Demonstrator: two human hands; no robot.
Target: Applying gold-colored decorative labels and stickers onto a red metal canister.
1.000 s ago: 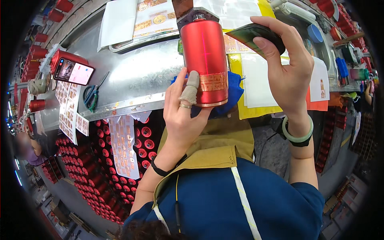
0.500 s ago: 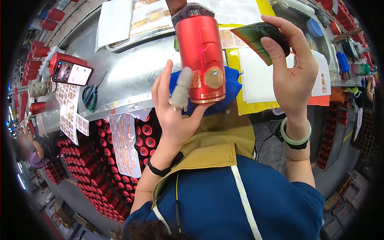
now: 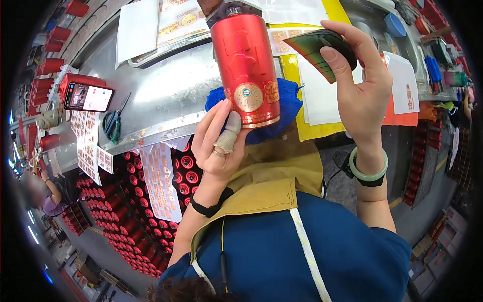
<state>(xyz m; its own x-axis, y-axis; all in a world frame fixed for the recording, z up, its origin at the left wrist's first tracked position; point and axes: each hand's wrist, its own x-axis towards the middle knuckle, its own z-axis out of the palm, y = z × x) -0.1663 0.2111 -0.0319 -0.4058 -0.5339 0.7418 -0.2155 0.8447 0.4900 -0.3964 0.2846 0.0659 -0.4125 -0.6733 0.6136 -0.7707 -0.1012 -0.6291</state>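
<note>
A glossy red bottle (image 3: 244,55) lies with its neck toward the far side, against a dark metal holder (image 3: 250,7). My left hand (image 3: 216,146) grips its near, gold-rimmed base; a pale finger cot covers one fingertip. On the bottle a round gold label (image 3: 248,97) faces up, with more gold print to its right. My right hand (image 3: 365,85) pinches a dark green, translucent scraper-like piece (image 3: 322,48) between thumb and fingers, in the air right of the bottle and apart from it. Under the bottle's near end is a bunched blue cloth (image 3: 292,108).
Gold sticker sheets (image 3: 85,131) and teal-handled scissors (image 3: 111,123) lie left on the metal bench (image 3: 151,95). A phone (image 3: 88,96) leans on a red container. White paper (image 3: 322,100) rests on a yellow sheet (image 3: 307,133) at right. Many red bottles (image 3: 115,216) stand below the bench.
The bottle has turned, so its round label has moved leftward and more gold print shows at right. My left fingers have closed in around its base. The right hand has shifted slightly left.
</note>
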